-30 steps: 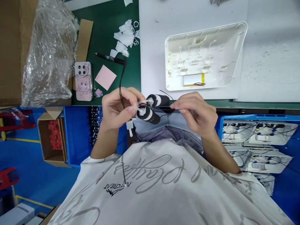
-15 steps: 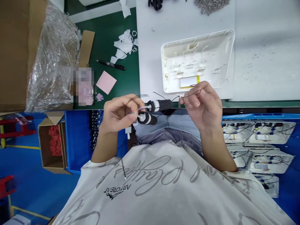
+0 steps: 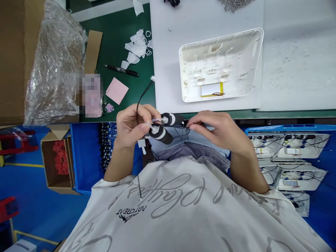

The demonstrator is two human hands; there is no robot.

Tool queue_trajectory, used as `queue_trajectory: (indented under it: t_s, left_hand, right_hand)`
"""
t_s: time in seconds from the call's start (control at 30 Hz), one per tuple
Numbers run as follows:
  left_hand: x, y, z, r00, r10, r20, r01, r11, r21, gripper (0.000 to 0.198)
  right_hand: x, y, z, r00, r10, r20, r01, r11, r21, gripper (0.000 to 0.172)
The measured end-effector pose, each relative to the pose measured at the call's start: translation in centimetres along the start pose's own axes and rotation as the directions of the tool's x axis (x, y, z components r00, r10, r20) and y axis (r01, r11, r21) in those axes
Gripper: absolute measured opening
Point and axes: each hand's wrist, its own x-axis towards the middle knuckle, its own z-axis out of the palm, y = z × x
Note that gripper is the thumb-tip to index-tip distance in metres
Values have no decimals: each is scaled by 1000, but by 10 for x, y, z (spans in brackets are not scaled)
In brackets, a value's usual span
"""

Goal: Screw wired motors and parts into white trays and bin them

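Observation:
My left hand (image 3: 132,126) is closed around two black-and-white cylinders (image 3: 164,127) joined by clear tubing, held at the near table edge over my lap. A black wire (image 3: 143,94) rises from that hand and ends in a small white plug over the table. My right hand (image 3: 217,131) pinches thin black wires (image 3: 183,132) right beside the cylinders. Beyond the hands a white plastic shell (image 3: 220,64) lies open side up on a white sheet (image 3: 168,70), with a flat silver battery (image 3: 211,90) inside it.
On the green mat (image 3: 118,52) lie a black pen (image 3: 122,70), a pink note pad (image 3: 117,90), white paper scraps (image 3: 138,47) and a blurred phone. A cardboard box with bubble wrap (image 3: 52,63) stands left. A blue bin of finished white shells (image 3: 288,154) sits right.
My right hand has come down and left from near the shell, back to the cylinders. The black wire with its plug has swung up above my left hand.

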Motion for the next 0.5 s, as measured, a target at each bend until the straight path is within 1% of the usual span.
queue_trajectory:
  t_s: [0.1, 0.17, 0.2, 0.3, 0.37, 0.43, 0.5]
  left_hand:
    - [-2, -3, -4, 996, -49, -72, 47, 998, -30, 27]
    - [-2, -7, -5, 996, -33, -83, 25, 996, -86, 29]
    - [-2, -8, -5, 997, -20, -80, 11, 994, -109, 29]
    - [-1, -11, -3, 997, -23, -71, 13, 991, -133, 26]
    - [-2, -12, 1, 995, -49, -89, 38, 991, -126, 27]
    - [-3, -12, 4, 994, -44, -99, 32, 992, -122, 26]
    - [-4, -12, 6, 998, -11, -54, 6, 995, -95, 22]
  right_hand:
    - [-3, 6, -8, 997, -67, 48, 56, 978, 202, 5]
    - [-4, 9, -11, 994, -97, 46, 77, 942, 325, 6]
    - [-5, 11, -12, 994, -97, 44, 76, 936, 345, 8]
    - [-4, 10, -9, 998, -57, 37, 44, 960, 275, 8]
    - [-2, 7, -5, 1000, -25, 1, 24, 971, 238, 7]
    - [-2, 4, -1, 998, 15, -58, 0, 967, 254, 7]
    - [-2, 1, 2, 992, 67, -105, -34, 957, 289, 9]
